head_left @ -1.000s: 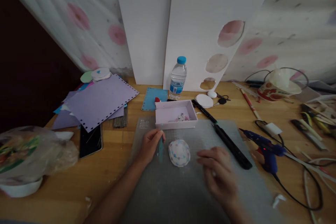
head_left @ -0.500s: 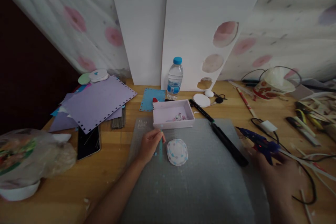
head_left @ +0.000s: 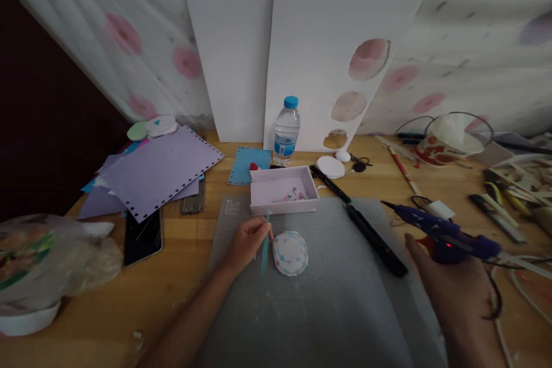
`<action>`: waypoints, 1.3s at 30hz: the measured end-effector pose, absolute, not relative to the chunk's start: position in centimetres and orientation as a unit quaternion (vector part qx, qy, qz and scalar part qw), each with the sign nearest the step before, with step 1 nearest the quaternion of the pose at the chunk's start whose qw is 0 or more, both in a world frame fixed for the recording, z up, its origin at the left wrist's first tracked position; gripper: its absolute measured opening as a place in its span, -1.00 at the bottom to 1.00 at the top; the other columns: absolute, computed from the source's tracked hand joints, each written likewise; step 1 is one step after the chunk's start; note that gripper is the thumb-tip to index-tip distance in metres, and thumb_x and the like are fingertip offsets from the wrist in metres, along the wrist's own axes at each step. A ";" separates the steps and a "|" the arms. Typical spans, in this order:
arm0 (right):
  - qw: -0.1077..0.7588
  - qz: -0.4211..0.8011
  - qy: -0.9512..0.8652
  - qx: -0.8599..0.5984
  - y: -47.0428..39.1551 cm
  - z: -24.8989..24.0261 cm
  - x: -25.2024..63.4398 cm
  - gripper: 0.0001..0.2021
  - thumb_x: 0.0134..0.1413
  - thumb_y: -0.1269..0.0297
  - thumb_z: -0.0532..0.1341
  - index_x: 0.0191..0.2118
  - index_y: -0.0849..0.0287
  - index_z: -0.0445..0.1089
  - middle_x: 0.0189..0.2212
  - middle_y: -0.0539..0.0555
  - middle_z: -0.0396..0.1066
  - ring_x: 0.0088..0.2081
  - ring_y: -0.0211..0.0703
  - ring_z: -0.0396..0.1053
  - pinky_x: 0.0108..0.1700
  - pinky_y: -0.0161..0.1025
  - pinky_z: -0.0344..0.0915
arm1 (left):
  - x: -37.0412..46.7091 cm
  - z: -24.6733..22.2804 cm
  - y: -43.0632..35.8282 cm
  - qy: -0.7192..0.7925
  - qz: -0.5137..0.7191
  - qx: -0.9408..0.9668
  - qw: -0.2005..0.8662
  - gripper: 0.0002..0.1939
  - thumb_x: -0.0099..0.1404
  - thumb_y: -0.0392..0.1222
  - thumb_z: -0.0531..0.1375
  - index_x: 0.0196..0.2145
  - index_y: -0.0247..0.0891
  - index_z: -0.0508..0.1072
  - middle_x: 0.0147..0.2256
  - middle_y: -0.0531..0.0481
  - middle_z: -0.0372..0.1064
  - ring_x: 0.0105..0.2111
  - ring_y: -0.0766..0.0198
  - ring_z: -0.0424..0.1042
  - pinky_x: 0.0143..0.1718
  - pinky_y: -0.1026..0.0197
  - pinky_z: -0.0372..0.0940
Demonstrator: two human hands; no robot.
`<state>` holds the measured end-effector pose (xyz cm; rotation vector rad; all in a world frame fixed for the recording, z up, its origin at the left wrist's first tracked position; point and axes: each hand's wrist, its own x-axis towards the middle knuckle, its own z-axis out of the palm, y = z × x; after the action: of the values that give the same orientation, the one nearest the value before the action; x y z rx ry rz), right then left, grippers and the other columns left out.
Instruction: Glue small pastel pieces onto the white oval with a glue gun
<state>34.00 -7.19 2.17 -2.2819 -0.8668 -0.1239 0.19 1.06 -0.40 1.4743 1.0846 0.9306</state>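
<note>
My left hand (head_left: 249,242) pinches a slim teal tool (head_left: 264,250), held nearly upright over the grey cutting mat (head_left: 328,316); its exact kind is unclear. Just right of those fingers lies a round white piece (head_left: 290,253) with light blue spots around it. Over at the mat's right edge, my right hand (head_left: 452,282) is wrapped around a dark blue hot glue gun (head_left: 444,233). A red light glows on the gun, its nozzle points left, and a pale glue stick (head_left: 524,267) sticks out of its back.
Behind the mat stand a shallow pale box (head_left: 280,184) with small bits inside and a water bottle (head_left: 287,132). A black pen-like tool (head_left: 375,240) lies on the mat. Purple sheets (head_left: 164,169) and a phone (head_left: 144,237) are left; a paper bucket (head_left: 448,146) and cutters (head_left: 495,217) are right.
My right hand has lifted the glue gun and turned it slightly, bringing it nearer to me. My left hand stays near the round piece, with the teal tool shifted a little.
</note>
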 end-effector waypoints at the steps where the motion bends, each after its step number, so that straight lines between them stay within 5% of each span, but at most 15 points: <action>1: 0.339 -0.027 -0.329 -0.881 -6.7 2.4 33.0 -0.70 -0.32 -0.04 0.30 -0.62 0.08 0.33 -0.73 0.08 0.30 -0.64 0.01 0.31 -0.58 -0.14 0.14 | 0.2 -0.4 1.0 0.450 0.381 0.618 0.520 -0.66 0.27 -0.13 0.05 -0.62 -0.27 0.35 -0.57 0.06 0.25 -0.49 0.34 0.26 -0.39 0.30 0.15; 14: 0.411 0.104 -0.526 -0.737 -4.5 -0.9 22.0 -0.79 -0.14 0.08 0.21 -0.45 0.11 0.28 -0.64 -0.06 0.34 -0.60 -0.16 0.34 -0.50 -0.28 0.21 | 0.0 0.0 1.2 0.369 0.326 0.668 0.558 -0.63 0.28 -0.15 0.06 -0.65 -0.29 0.33 -0.60 0.06 0.21 -0.51 0.33 0.25 -0.41 0.29 0.13; 39: 0.390 0.156 -0.528 -0.738 -4.7 -2.2 22.6 -0.82 -0.14 0.15 0.24 -0.42 0.10 0.28 -0.68 -0.08 0.36 -0.59 -0.13 0.38 -0.50 -0.29 0.23 | 0.2 0.1 1.1 0.344 0.298 0.711 0.537 -0.66 0.29 -0.27 0.07 -0.63 -0.31 0.38 -0.58 0.04 0.22 -0.46 0.32 0.27 -0.37 0.30 0.16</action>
<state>22.57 -4.72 -2.19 -1.8769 -1.3410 0.3965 0.17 1.15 0.07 1.6918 0.8188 0.7093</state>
